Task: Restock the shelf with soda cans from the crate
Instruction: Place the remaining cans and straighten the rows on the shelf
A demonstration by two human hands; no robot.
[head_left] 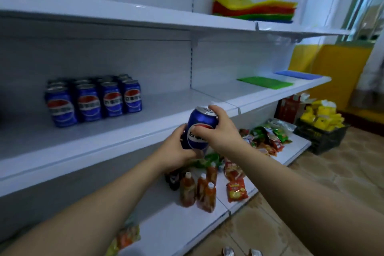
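- Two bare forearms (87, 214) reach in from the bottom corners and meet just in front of the shelving.
- Between the hands is a blue aluminium soda can (200, 123). It has a silver top and a round red, white and blue emblem with white lettering facing the camera. It is tilted, top leaning right, and held in the air just in front of the white metal middle shelf (145, 133), touching no surface.
- The right hand (223, 131) grips the can's upper part, with fingertips curled over the rim and the thumb across the emblem.
- The left hand (176, 149) wraps the can's lower part, fingers curled round its base. I cannot tell what the dark blue shape by its knuckles is.
- A block of matching blue cans (93, 100) stands upright in tight rows on the left of that shelf, well apart from the held can.
- Below the hands, orange-red plastic bottles with white caps (195, 191) stand on the bottom shelf. Red snack packets (236, 191) and green ones (270, 133) lie beside them.
- Two silver can tops (228, 252) show at the bottom edge.
- Further right are a flat green mat (264, 83), a blue mat (297, 75) and a black crate of yellow packs (321, 141).
- A stack of coloured plastic sheets (253, 9) lies on the top shelf.
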